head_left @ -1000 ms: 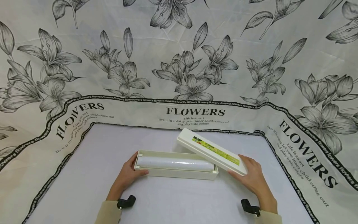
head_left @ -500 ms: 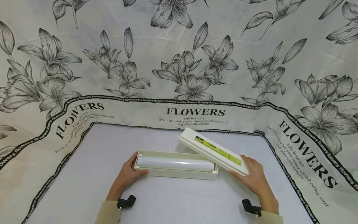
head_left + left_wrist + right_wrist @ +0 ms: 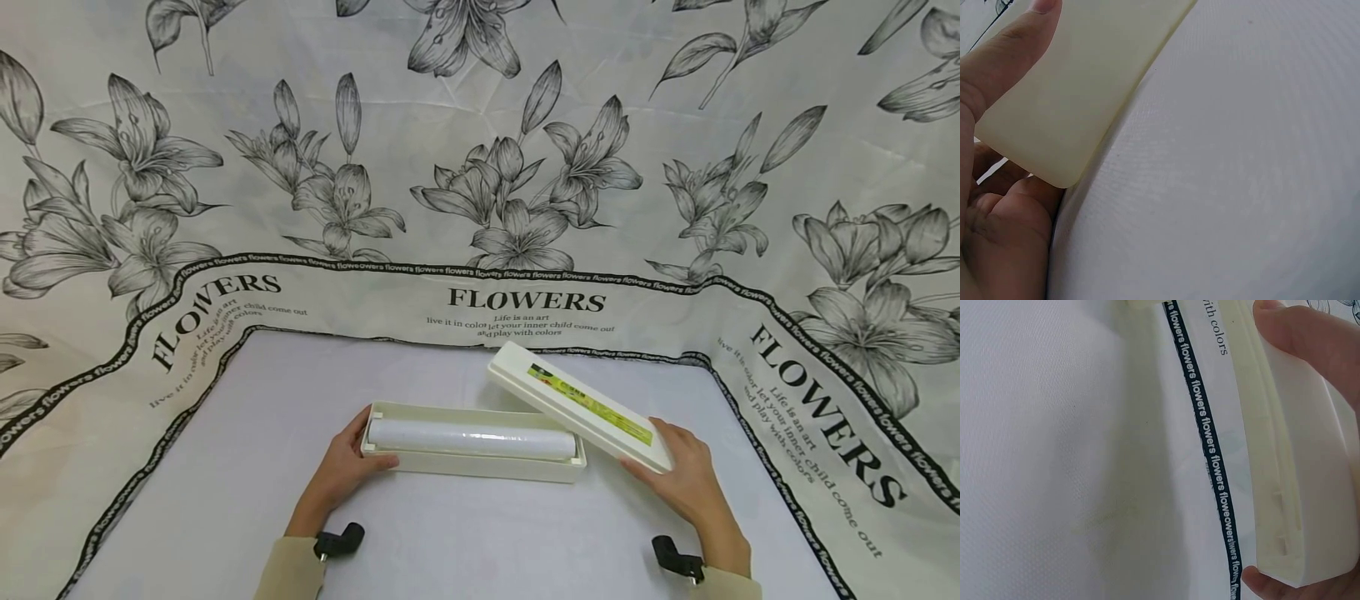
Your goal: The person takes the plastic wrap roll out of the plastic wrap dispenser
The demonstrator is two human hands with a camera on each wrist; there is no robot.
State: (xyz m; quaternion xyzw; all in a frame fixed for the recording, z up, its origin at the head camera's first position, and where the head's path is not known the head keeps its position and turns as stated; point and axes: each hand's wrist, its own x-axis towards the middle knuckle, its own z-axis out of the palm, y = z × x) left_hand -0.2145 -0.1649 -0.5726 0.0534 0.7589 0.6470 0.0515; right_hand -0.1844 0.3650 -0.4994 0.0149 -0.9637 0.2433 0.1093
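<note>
A long cream plastic box [image 3: 480, 469] lies on the white tabletop in the head view, with a white roll of film [image 3: 472, 439] inside it. My left hand [image 3: 351, 467] grips the box's left end, thumb along the front wall; the left wrist view shows the box's rounded corner [image 3: 1060, 150] between thumb and fingers. My right hand [image 3: 682, 467] holds the box's lid [image 3: 570, 400] by its near right end. The lid slants over the box's right rear part, its yellow-green label facing up. In the right wrist view, the lid's hollow underside [image 3: 1272, 506] shows above the table.
The white tabletop [image 3: 225, 500] surrounds the box. Behind and beside it rises a flower-printed cloth [image 3: 525, 304] with a black lettered border. Black wrist mounts [image 3: 339, 542] sit at both sleeves.
The lid in my right hand has shifted slightly to the right. The box and my left hand stay where they were.
</note>
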